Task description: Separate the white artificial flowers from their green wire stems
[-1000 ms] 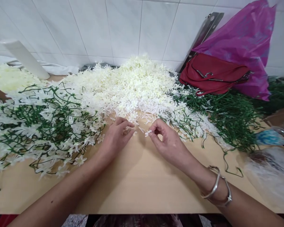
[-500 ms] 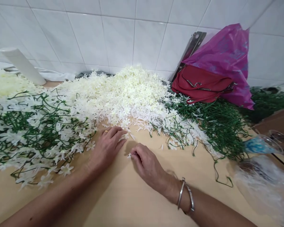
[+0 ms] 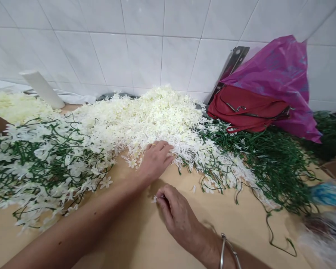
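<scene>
My left hand (image 3: 156,158) reaches to the front edge of the flower heap. Its fingers are stretched forward, thumb a little apart, with the tips touching thin white artificial stamens (image 3: 186,151). Low over the table, my right hand (image 3: 179,218) is closed in a pinch on a small white artificial stamen (image 3: 154,200), whose tip sticks out to the left of the fingers. Behind both hands rises a heap of cream-white artificial blossoms (image 3: 162,108). White flowers on green stems (image 3: 53,160) lie in a tangle left of my left forearm.
Bare green stems (image 3: 277,164) are piled at the right, with a red purse (image 3: 246,108) and a purple plastic bag (image 3: 280,82) behind them. A white cylinder (image 3: 43,89) leans at the back left. Clear plastic (image 3: 324,235) lies at the right edge. A tiled wall (image 3: 145,56) closes off the back.
My left hand has moved forward and right, from beside a loose blossom to the white stamens. My right hand keeps its pinch in nearly the same place. The view has shifted slightly.
</scene>
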`<action>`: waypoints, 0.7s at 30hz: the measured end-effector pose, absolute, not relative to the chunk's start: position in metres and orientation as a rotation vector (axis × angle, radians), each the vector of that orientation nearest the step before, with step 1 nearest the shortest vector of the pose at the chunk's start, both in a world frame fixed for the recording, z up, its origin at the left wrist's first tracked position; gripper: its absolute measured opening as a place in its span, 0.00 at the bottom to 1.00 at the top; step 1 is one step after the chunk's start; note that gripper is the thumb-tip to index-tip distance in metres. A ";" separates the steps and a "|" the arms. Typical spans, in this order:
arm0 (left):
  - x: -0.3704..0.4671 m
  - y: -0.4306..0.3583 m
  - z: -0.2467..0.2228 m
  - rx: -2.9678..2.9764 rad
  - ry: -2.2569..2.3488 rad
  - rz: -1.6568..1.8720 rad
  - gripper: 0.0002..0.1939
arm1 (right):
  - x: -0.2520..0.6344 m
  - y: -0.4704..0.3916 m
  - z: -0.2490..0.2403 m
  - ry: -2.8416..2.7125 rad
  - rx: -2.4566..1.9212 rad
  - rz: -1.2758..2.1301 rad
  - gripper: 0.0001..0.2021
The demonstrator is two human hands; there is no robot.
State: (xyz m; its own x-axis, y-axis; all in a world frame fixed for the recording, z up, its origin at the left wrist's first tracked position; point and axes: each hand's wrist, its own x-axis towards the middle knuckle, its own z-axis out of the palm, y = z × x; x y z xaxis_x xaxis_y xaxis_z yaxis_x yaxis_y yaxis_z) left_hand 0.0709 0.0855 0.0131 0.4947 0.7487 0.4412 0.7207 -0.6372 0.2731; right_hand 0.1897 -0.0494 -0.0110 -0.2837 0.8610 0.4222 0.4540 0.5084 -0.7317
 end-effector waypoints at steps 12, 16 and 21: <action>0.032 0.041 0.010 2.690 1.050 0.880 0.08 | 0.192 -0.046 -0.006 -1.872 -1.117 0.720 0.08; 0.021 0.041 0.014 2.303 1.174 1.240 0.10 | 0.195 -0.041 -0.004 -1.817 -1.182 0.706 0.07; 0.021 0.044 0.017 1.890 1.185 1.436 0.08 | 0.199 -0.036 -0.002 -1.705 -1.231 0.733 0.06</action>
